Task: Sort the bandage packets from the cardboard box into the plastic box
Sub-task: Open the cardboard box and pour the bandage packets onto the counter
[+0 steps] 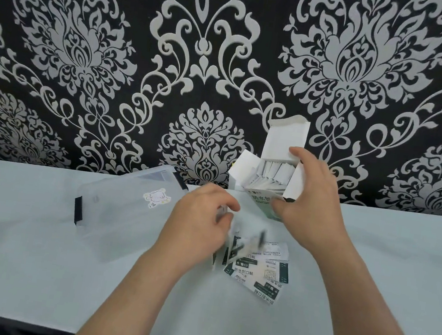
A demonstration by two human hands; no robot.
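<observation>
The right hand (314,207) is gripping the cardboard box (284,145), fingers curling over its open top and thumb pressing its printed front. The box is leaning toward the person near the desk's far edge, right of the middle; whether its base is touching the desk (27,267) is hidden. Its flaps are standing open and a row of white packets (271,175) is showing inside. The left hand (200,221) is curling its fingers around a few bandage packets (244,236), which are too blurred to count, and is hovering just left of the cardboard box and just above a loose pile (261,273) of green and white packets. The pile is lying fanned out around the middle of the desk, between the two forearms. The plastic box (119,224) is sitting to the left of the left hand, turned at an angle, closer to the far edge, carrying a small sticker (156,198) and a dark clip (77,210). Patterned wallpaper (88,47) is rising behind the far edge.
</observation>
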